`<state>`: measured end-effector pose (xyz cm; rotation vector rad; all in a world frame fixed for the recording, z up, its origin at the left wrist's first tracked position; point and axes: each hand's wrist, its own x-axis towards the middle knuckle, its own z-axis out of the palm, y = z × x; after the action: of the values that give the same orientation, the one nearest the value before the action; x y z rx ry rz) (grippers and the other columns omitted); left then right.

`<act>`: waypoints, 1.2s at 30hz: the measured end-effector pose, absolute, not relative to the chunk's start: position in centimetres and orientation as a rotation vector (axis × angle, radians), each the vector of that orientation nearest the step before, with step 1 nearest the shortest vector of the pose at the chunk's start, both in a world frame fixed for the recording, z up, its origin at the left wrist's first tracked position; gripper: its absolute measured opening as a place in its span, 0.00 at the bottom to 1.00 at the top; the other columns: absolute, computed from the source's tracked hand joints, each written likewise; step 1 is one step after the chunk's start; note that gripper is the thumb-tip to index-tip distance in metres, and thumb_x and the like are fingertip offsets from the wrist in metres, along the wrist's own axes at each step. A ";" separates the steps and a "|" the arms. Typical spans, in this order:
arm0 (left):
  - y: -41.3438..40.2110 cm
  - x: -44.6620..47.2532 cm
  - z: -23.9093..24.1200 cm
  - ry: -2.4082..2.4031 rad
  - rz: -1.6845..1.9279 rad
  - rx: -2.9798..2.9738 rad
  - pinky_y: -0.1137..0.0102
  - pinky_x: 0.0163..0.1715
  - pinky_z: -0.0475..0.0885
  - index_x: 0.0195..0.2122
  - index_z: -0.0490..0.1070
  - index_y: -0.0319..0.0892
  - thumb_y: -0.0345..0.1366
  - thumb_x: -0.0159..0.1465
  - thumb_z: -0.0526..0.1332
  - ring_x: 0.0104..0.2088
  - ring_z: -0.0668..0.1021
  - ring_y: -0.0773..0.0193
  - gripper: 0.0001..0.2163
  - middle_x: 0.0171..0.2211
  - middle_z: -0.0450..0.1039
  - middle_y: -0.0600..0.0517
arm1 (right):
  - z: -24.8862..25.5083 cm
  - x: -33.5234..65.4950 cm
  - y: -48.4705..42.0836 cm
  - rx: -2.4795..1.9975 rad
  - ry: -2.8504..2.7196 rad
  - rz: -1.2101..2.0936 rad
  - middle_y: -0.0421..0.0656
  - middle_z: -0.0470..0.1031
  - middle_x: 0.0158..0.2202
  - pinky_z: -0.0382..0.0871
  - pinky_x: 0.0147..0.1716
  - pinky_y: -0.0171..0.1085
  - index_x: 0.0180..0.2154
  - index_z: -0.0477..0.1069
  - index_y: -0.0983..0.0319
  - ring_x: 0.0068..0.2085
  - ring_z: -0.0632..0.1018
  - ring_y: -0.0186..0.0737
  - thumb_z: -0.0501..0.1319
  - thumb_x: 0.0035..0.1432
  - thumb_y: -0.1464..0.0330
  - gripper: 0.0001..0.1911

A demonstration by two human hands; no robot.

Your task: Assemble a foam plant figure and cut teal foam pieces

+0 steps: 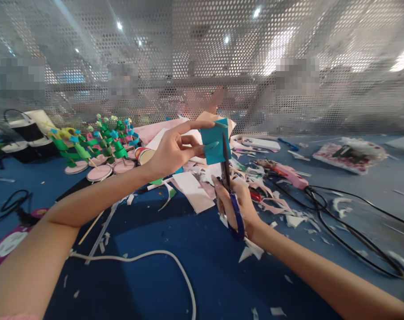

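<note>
A small blue sheet of paper (212, 149) is held up above the table, pinched at its left side by the fingers and thumb of my left hand (177, 149). My right hand (244, 202) is closed round the purple handles of a pair of scissors (236, 218). Their dark blades point upward and lie across the right part of the blue paper. Whether the blades are parted or closed on the paper I cannot make out. Paper scraps (193, 189) are heaped on the table beneath both hands.
Several paper plants (117, 146) on round pink bases stand at the left. A pink glue gun (290, 174) with black cables lies right of the scraps, and a phone (260, 143) behind. A white cable (148, 254) crosses the front. A perforated metal screen (202, 53) rises at the back.
</note>
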<state>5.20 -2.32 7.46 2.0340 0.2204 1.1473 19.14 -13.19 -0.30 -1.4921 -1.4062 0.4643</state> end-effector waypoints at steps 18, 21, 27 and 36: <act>-2.4 5.2 7.3 0.214 1.148 2.037 0.72 0.28 0.77 0.49 0.67 0.45 0.41 0.53 0.65 0.32 0.76 0.68 0.21 0.41 0.73 0.51 | -0.9 19.2 -13.1 -1.419 -1.321 0.545 0.35 0.60 0.11 0.58 0.14 0.31 0.20 0.58 0.60 0.14 0.65 0.31 0.57 0.54 0.52 0.21; -2.5 5.2 7.3 0.213 1.138 2.028 0.72 0.28 0.77 0.49 0.67 0.43 0.40 0.54 0.65 0.31 0.75 0.69 0.21 0.40 0.73 0.50 | -1.0 19.1 -13.1 -1.408 -1.306 0.559 0.35 0.60 0.10 0.58 0.14 0.31 0.19 0.56 0.60 0.13 0.65 0.31 0.57 0.54 0.53 0.22; -2.4 5.1 7.4 0.221 1.137 2.015 0.73 0.27 0.76 0.48 0.67 0.43 0.39 0.53 0.66 0.27 0.74 0.72 0.21 0.37 0.73 0.51 | -0.7 18.8 -13.1 -1.418 -1.265 0.581 0.34 0.60 0.10 0.59 0.13 0.31 0.20 0.57 0.60 0.12 0.66 0.32 0.57 0.53 0.52 0.21; -2.6 5.1 7.5 0.223 1.102 2.001 0.68 0.32 0.78 0.50 0.66 0.43 0.37 0.54 0.65 0.32 0.76 0.67 0.22 0.37 0.73 0.51 | -0.5 18.7 -13.2 -1.447 -1.256 0.564 0.35 0.60 0.09 0.58 0.12 0.30 0.20 0.58 0.60 0.11 0.66 0.32 0.56 0.53 0.52 0.22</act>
<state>5.07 -2.62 7.48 2.0013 0.2226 1.1022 18.70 -13.21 -0.53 -1.4472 -1.2561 0.5638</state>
